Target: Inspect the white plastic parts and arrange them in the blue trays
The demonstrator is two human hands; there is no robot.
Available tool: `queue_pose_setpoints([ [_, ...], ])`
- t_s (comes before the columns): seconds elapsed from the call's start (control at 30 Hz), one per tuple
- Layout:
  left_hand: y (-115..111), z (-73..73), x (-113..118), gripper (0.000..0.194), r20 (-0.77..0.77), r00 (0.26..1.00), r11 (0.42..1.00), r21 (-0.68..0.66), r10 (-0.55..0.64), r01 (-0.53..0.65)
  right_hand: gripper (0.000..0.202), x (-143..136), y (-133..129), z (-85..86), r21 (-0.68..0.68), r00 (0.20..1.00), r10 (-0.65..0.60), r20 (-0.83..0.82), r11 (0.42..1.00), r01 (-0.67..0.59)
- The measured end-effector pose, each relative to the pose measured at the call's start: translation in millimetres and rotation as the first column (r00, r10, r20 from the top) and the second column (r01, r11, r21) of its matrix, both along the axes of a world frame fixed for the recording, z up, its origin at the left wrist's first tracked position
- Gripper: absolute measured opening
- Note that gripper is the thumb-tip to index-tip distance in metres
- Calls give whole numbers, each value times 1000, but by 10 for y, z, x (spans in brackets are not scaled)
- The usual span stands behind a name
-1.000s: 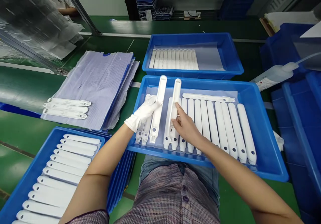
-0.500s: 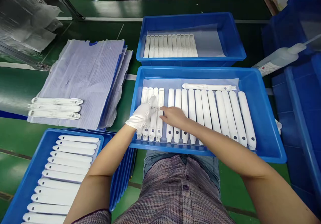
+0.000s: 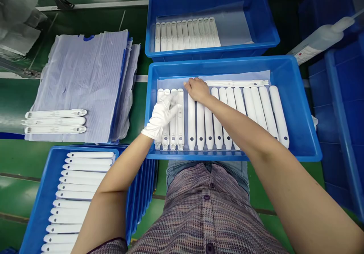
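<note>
Head view | gloved left hand [image 3: 163, 113], fingers spread, over the short row of white strips [image 3: 180, 127] in the blue tray [image 3: 222, 65] | right hand [image 3: 198, 89], grip impossible to tell, at the far end of the longer row [image 3: 209, 132]

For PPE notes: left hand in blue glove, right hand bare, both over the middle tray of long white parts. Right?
Glove colour is wrong: the head view shows a white glove on the left hand. Right hand bare, both over the middle tray of long white parts: correct.
</note>
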State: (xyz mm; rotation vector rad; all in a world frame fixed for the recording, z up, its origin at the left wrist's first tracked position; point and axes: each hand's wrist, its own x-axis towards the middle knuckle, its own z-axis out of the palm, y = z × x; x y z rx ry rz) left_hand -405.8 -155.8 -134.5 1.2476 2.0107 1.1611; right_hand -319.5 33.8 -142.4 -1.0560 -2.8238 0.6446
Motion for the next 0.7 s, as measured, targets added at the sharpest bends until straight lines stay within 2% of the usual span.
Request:
queue_pose_setpoints([
  [0.07,87,4,142,82,327,944,988,133,36,-84,47,0,-29,165,19,994,27,-108,1000,-25],
  [0.1,135,10,241,84,484,875,980,172,7,-104,51,21,-56,268,38,978,65,-197,998,-58],
  [0.17,221,38,453,72,707,701,977,202,-94,-72,60,121,-126,481,73,907,180,-381,984,-164],
  [0.23,282,105,619,53,804,575,979,203,-154,-23,65,304,-194,651,74,810,268,-522,960,-270],
  [0.3,316,229,686,43,829,534,975,220,-166,-38,68,555,-245,732,18,724,252,-643,949,-315],
  [0.37,332,409,666,42,832,521,957,274,-189,-90,74,831,-289,708,-135,669,145,-729,928,-348],
  [0.4,335,511,639,43,837,505,947,302,-210,-107,80,961,-315,661,-253,672,90,-735,883,-394],
  [0.43,338,614,613,45,838,491,937,331,-237,-113,84,1076,-345,598,-393,701,47,-712,800,-453],
  [0.5,348,798,578,46,826,486,922,375,-287,-92,80,1250,-416,449,-651,807,47,-589,564,-508],
  [0.53,358,872,570,46,813,497,917,391,-304,-79,76,1307,-453,377,-715,834,39,-550,494,-495],
  [0.6,395,976,561,44,790,531,916,396,-307,-59,67,1370,-520,265,-781,864,6,-503,425,-458],
  [0.7,473,1076,508,47,773,594,928,354,-220,-117,57,1395,-579,209,-801,878,-2,-478,411,-435],
])
